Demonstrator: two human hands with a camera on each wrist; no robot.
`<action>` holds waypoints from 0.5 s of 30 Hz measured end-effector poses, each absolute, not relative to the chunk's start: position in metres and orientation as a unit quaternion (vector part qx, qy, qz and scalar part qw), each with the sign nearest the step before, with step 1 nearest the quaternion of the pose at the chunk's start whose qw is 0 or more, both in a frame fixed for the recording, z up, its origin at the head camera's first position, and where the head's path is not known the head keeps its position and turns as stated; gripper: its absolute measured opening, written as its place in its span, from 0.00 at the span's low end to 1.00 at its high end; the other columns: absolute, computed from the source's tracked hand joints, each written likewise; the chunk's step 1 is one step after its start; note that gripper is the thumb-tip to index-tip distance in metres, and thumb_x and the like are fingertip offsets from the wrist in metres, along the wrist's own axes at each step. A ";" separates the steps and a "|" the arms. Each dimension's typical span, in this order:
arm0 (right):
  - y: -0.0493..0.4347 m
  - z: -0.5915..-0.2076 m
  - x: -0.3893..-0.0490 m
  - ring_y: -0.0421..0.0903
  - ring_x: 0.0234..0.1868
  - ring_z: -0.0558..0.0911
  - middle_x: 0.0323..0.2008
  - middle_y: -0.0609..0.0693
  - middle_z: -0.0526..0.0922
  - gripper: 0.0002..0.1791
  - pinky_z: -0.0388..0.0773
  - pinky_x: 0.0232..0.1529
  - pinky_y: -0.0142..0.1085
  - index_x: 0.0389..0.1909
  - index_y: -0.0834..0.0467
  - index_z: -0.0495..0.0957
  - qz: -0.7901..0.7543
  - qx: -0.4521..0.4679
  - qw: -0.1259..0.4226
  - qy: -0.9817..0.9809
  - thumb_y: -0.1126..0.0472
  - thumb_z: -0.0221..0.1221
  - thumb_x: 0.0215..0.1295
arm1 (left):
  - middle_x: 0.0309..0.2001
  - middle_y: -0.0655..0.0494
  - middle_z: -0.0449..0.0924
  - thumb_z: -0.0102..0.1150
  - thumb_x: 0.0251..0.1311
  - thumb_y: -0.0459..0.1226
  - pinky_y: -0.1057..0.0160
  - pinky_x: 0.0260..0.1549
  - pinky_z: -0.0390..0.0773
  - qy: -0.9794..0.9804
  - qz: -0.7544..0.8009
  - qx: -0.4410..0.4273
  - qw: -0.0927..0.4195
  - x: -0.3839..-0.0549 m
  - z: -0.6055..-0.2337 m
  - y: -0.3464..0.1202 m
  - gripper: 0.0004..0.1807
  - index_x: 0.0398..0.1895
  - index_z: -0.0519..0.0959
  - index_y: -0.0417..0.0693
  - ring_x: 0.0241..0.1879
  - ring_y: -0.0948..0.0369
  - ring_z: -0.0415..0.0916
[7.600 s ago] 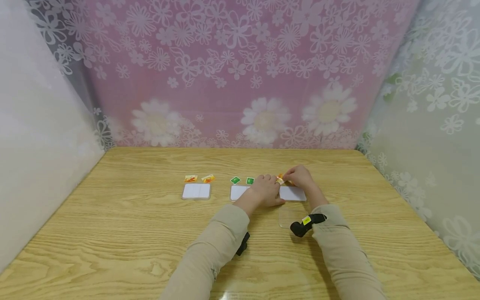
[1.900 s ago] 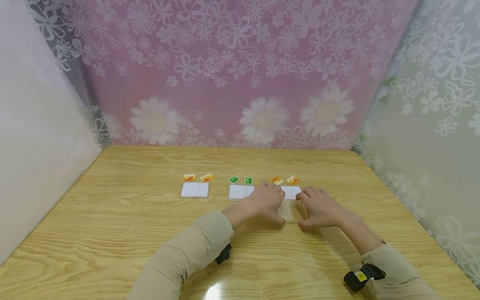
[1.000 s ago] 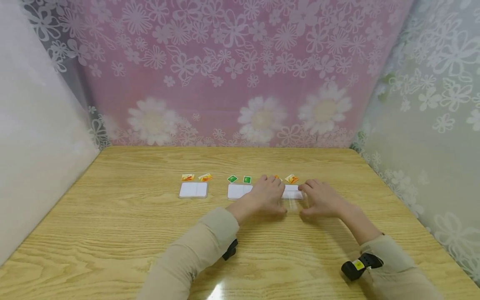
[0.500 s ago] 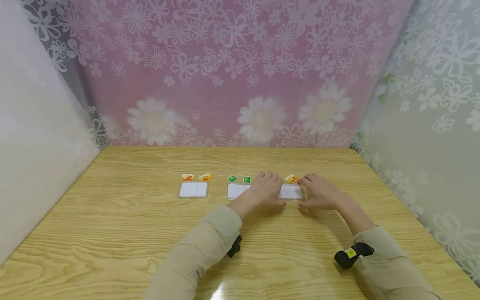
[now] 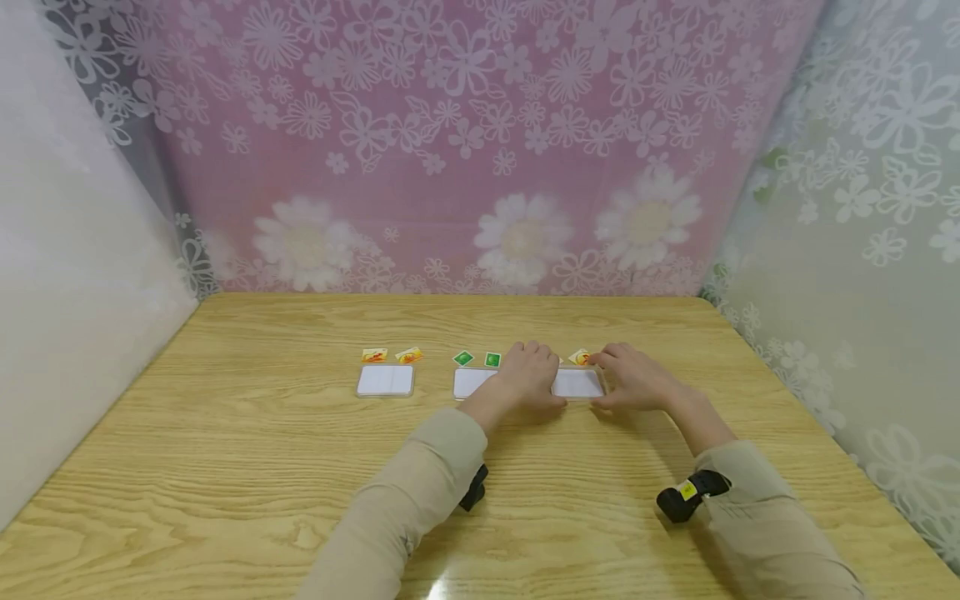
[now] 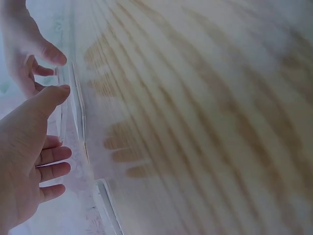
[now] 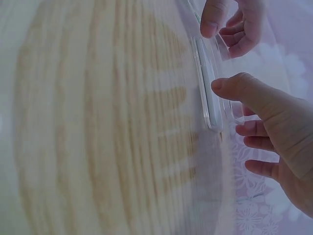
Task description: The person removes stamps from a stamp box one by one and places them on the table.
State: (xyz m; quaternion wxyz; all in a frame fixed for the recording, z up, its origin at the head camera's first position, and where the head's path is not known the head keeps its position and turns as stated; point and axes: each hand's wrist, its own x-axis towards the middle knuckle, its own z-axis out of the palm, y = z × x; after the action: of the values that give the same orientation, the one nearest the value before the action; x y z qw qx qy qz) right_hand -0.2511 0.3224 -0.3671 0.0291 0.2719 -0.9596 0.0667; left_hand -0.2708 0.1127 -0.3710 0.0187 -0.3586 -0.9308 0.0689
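Both hands hold a clear plastic lid (image 6: pixel 61 122) by its opposite ends, thumbs on the near edge and fingers on the far side. My left hand (image 5: pixel 528 377) is at its left end, my right hand (image 5: pixel 637 377) at its right. Just beneath the lid lies the rightmost shallow clear box (image 5: pixel 577 384) with a white inside. The right wrist view shows a narrow gap between this box (image 7: pixel 208 88) and the lid (image 7: pixel 238 113). Behind the box an orange-and-white card (image 5: pixel 580 357) is visible; the left hand covers most of its neighbour.
To the left are a middle white box (image 5: pixel 472 383), partly behind the left hand, and a left white box (image 5: pixel 386 380). Two green cards (image 5: pixel 462 358) lie behind the middle one, two orange cards (image 5: pixel 375 355) behind the left one. The wooden table (image 5: pixel 225 450) has curtains around it.
Earlier the right hand was at a card behind the right box while the lid lay in front. Both hands then took the lid and moved it forward, over the box.
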 end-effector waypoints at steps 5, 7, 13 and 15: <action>0.324 -0.368 -0.255 0.53 0.44 0.72 0.42 0.55 0.74 0.33 0.70 0.44 0.49 0.51 0.62 0.74 0.070 0.270 0.019 -0.960 0.50 0.69 0.46 | 0.51 0.57 0.71 0.48 0.55 0.64 0.58 0.54 0.63 -0.933 0.061 -0.355 0.011 -0.273 -0.370 0.114 0.35 0.56 0.71 0.48 0.51 0.59 0.65; 0.324 -0.368 -0.256 0.53 0.44 0.72 0.43 0.55 0.75 0.33 0.70 0.45 0.48 0.52 0.62 0.74 0.073 0.268 0.015 -0.961 0.50 0.69 0.46 | 0.51 0.56 0.71 0.48 0.55 0.64 0.58 0.54 0.63 -0.933 0.059 -0.354 0.006 -0.273 -0.370 0.114 0.35 0.56 0.71 0.48 0.51 0.59 0.65; 0.323 -0.368 -0.260 0.53 0.44 0.72 0.43 0.55 0.75 0.32 0.70 0.45 0.48 0.52 0.62 0.74 0.082 0.265 -0.005 -0.961 0.50 0.69 0.47 | 0.53 0.56 0.71 0.47 0.57 0.63 0.58 0.56 0.62 -0.935 0.057 -0.350 -0.009 -0.275 -0.372 0.115 0.34 0.55 0.72 0.48 0.52 0.59 0.65; 0.323 -0.368 -0.260 0.53 0.45 0.73 0.43 0.56 0.75 0.33 0.70 0.45 0.48 0.52 0.62 0.74 0.085 0.266 -0.010 -0.960 0.50 0.69 0.47 | 0.53 0.56 0.71 0.47 0.57 0.62 0.58 0.56 0.61 -0.935 0.054 -0.350 -0.009 -0.277 -0.373 0.115 0.33 0.55 0.72 0.48 0.52 0.59 0.65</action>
State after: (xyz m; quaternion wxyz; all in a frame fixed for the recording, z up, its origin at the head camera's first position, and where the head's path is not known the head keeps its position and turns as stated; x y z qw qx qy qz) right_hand -0.2603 0.3229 -0.3676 -0.0101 0.2661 -0.9602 0.0847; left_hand -0.2766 0.1147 -0.3731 -0.0090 -0.3502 -0.9351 0.0542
